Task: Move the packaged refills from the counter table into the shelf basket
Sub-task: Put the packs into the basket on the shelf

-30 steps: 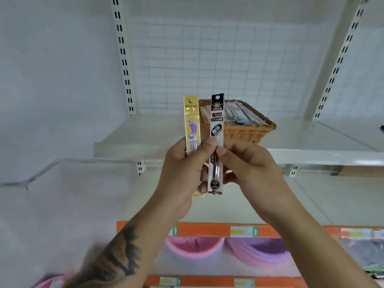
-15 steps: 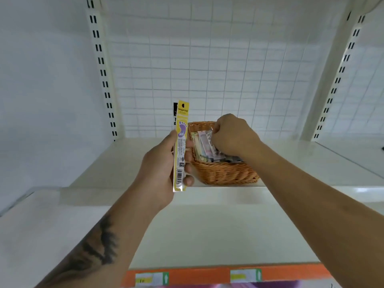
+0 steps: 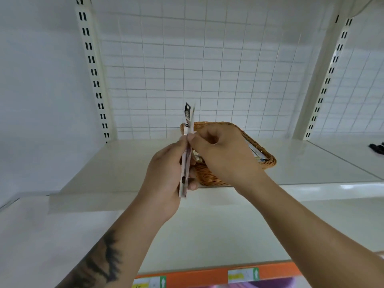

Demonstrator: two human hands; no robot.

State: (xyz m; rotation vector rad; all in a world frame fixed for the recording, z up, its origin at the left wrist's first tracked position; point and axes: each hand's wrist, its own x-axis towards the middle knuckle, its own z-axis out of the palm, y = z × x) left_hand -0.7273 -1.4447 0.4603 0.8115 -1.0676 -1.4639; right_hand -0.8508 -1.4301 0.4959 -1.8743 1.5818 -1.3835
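Left hand [image 3: 164, 173] grips refill packs [image 3: 186, 150] upright, edge-on to camera: thin white strips, black header tab on top, dark print near bottom. Exact count unclear. Fingers curled round lower half, thumb on near side. Right hand [image 3: 224, 154] pinches pack edge just above left thumb, thumb and forefinger closed on it, other fingers loosely curled. Wicker basket [image 3: 268, 161] directly behind right fingers, on white shelf [image 3: 124, 163], more packs inside. Bare shelf left of left fingers and right of basket. Wire grid back panel [image 3: 207, 69] behind.
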